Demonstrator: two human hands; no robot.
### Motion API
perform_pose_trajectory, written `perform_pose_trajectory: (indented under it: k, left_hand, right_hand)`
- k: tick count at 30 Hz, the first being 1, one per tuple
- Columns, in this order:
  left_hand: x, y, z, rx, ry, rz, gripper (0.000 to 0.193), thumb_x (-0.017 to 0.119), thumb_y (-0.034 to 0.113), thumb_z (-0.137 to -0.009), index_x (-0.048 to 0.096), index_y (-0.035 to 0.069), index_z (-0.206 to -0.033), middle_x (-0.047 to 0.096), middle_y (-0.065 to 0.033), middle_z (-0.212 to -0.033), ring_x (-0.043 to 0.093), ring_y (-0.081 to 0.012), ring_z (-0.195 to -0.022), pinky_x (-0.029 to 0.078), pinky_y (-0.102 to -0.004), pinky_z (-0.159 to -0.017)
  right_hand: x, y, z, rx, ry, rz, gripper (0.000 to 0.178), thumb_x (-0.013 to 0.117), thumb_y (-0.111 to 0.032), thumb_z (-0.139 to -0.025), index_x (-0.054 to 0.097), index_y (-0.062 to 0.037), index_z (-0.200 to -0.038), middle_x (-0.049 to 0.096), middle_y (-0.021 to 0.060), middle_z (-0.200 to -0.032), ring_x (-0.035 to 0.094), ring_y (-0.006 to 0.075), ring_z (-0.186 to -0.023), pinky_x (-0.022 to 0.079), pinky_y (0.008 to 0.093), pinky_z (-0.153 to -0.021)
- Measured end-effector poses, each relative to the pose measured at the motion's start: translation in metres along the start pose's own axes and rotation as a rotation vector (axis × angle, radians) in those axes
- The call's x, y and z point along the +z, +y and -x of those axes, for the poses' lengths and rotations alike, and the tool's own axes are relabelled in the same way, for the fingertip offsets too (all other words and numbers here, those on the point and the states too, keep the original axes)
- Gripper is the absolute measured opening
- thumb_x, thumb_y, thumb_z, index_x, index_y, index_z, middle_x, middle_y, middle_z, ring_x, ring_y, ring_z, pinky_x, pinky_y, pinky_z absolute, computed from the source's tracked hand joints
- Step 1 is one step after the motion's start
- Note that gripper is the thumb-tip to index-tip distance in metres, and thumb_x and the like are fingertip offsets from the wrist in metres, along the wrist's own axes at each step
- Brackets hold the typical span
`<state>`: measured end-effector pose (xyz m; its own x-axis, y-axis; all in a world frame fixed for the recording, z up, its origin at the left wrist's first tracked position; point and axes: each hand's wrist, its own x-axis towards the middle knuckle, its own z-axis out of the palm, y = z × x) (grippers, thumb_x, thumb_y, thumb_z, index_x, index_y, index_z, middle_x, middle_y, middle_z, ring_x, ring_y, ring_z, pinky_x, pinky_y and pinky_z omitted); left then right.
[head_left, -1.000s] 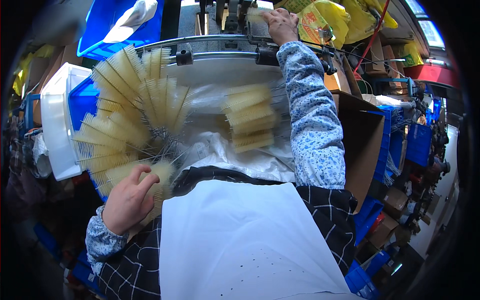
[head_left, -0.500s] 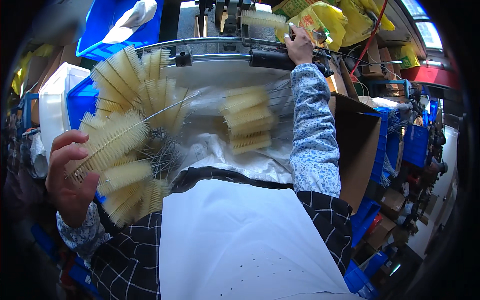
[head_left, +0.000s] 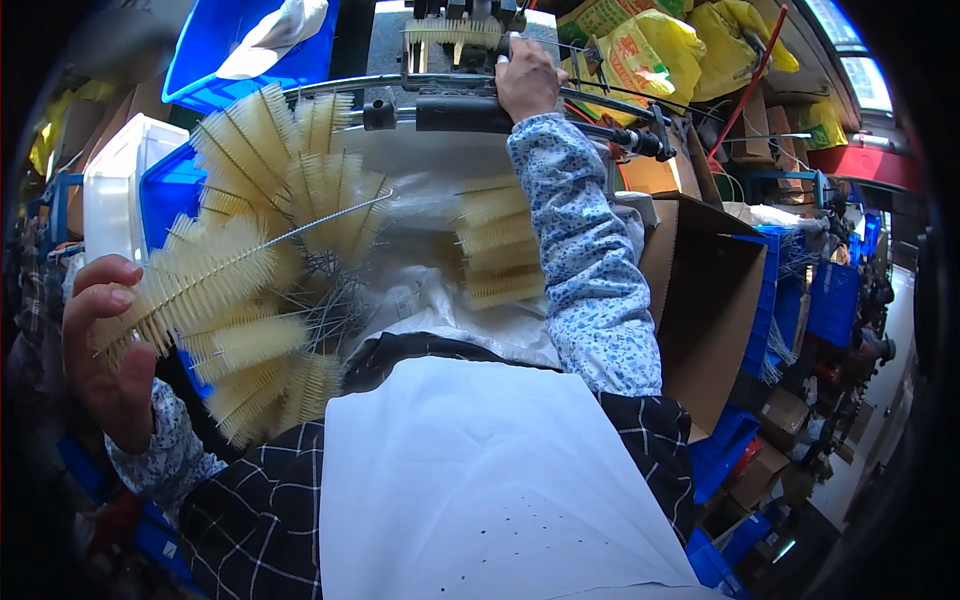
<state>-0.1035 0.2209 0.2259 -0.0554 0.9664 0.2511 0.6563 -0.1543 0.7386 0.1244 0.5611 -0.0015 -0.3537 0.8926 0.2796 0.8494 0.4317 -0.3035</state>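
Note:
My left hand (head_left: 98,375) is curled round the bristle end of a cream-coloured wire brush (head_left: 205,280), whose twisted wire stem points up and to the right. Just beyond that brush lies a heap of similar brushes (head_left: 245,150), their wire stems tangled together. At the far side, my right hand (head_left: 530,80) grips the stem end of another brush (head_left: 450,33), which lies crosswise at a metal machine (head_left: 385,50). The right fingertips are partly hidden from view, close to the machine's rail.
A row of brushes (head_left: 497,240) rests on white plastic sheeting beside my right forearm. A black roller (head_left: 463,114) on a metal bar crosses in front of the machine. An open cardboard box (head_left: 715,300) stands at the right, and blue bins (head_left: 285,70) at the far left.
My right hand has moved left along the machine, carrying its brush with it. My left hand and its brush have shifted slightly left and down.

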Motion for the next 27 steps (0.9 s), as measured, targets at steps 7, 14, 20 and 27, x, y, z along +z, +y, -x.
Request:
perform_pose_trajectory:
  k: [7, 14, 20, 27]
  left_hand:
    - [0.012, 0.007, -0.015, -0.010, 0.012, 0.056, 0.033, 0.056, 0.019, -0.073, 0.045, 0.003, -0.100, 0.044, -0.0186, -0.106, 0.042, -0.0227, -0.097, 0.032, -0.0336, -0.088]
    - [-0.001, -0.017, 0.000, -0.046, 0.102, 0.028, 0.033, 0.043, 0.003, -0.065, 0.045, 0.004, -0.097, 0.044, -0.0183, -0.108, 0.043, -0.0213, -0.097, 0.031, -0.0336, -0.089]
    - [-0.002, -0.024, 0.000, -0.080, 0.076, 0.054, 0.026, 0.042, 0.003, -0.066, 0.041, 0.007, -0.093, 0.039, -0.0116, -0.095, 0.036, -0.0173, -0.092, 0.024, -0.0293, -0.091]
    - [0.025, -0.023, -0.041, -0.143, -0.031, 0.207, 0.025, 0.045, 0.010, -0.067, 0.044, 0.002, -0.091, 0.041, -0.0084, -0.090, 0.038, -0.0173, -0.089, 0.029, -0.0304, -0.085]
  right_hand:
    - [0.007, -0.011, 0.001, -0.023, -0.012, 0.021, 0.034, 0.053, -0.022, -0.077, 0.054, -0.0083, -0.109, 0.055, 0.0090, -0.103, 0.052, 0.0274, -0.096, 0.037, 0.0441, -0.077]
    - [-0.010, 0.073, -0.001, -0.035, 0.049, 0.044, 0.036, 0.055, -0.022, -0.076, 0.054, -0.0085, -0.110, 0.055, 0.0091, -0.106, 0.053, 0.0274, -0.097, 0.041, 0.0401, -0.080]
    - [-0.026, 0.132, -0.021, -0.091, -0.071, -0.082, 0.031, 0.053, -0.022, -0.077, 0.057, -0.0090, -0.105, 0.056, 0.0121, -0.104, 0.053, 0.0272, -0.097, 0.042, 0.0360, -0.081]
    - [-0.052, 0.166, -0.034, -0.224, -0.017, 0.380, 0.024, 0.051, -0.021, -0.081, 0.059, -0.0164, -0.103, 0.059, 0.0068, -0.099, 0.051, 0.0278, -0.094, 0.039, 0.0336, -0.083]
